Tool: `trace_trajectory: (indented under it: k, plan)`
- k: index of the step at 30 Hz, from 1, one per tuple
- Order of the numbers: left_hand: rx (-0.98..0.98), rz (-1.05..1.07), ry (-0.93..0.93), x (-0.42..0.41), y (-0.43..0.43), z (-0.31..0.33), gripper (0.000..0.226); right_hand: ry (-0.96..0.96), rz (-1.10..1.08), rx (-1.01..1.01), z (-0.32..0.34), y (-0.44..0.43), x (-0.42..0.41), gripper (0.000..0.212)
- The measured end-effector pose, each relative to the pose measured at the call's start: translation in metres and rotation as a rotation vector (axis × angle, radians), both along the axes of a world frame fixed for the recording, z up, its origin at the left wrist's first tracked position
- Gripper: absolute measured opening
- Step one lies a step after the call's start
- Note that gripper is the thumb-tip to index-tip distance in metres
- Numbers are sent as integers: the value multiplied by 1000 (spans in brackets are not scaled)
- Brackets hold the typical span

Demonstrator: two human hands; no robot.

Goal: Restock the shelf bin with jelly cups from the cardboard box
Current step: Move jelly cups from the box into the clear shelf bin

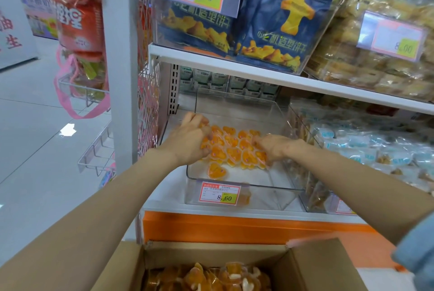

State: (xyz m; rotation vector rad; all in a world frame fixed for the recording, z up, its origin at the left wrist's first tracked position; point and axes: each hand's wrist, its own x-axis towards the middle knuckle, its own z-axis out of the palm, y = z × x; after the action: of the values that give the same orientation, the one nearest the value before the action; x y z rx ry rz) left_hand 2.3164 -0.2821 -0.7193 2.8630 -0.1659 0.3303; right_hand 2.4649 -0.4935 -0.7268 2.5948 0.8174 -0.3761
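Note:
A clear plastic shelf bin stands on the lower shelf and holds a layer of orange heart-shaped jelly cups. Both of my hands are inside it. My left hand is at the bin's left side, fingers curled round a few cups. My right hand lies on the right of the pile, its fingers spread and touching the cups. One cup sits alone near the front wall. Below me, the open cardboard box holds several more jelly cups.
A price tag reading 8.60 hangs on the bin's front. Neighbouring clear bins of wrapped snacks stand to the right. The upper shelf overhangs with blue biscuit bags. A white upright post and wire racks are on the left.

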Motion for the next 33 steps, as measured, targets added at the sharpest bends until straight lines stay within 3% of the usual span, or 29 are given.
trace_trajectory:
  k: [6,9,11,14,17,20,24,33]
  plan:
    - [-5,-4,-4,0,1,-1,36,-49,67,-64,2,1,-5,77]
    - [-3,-11,-6,0,1,-2,37,-96,127,157,16,16,-23,50]
    - [8,-19,0,1,2,-2,38,8,89,336,22,33,-46,42]
    - [-22,-45,-1,2,4,0,39,126,45,331,10,51,-75,62]
    - [-45,-18,-63,0,13,6,39,41,65,292,-11,56,-82,72]
    - [-65,35,-116,-3,25,10,45,0,69,289,-18,59,-82,68]
    - [-116,76,-58,-6,29,7,85,32,129,307,-17,62,-81,62]
    - [-156,54,-53,-3,30,2,86,60,271,269,-13,66,-85,62]
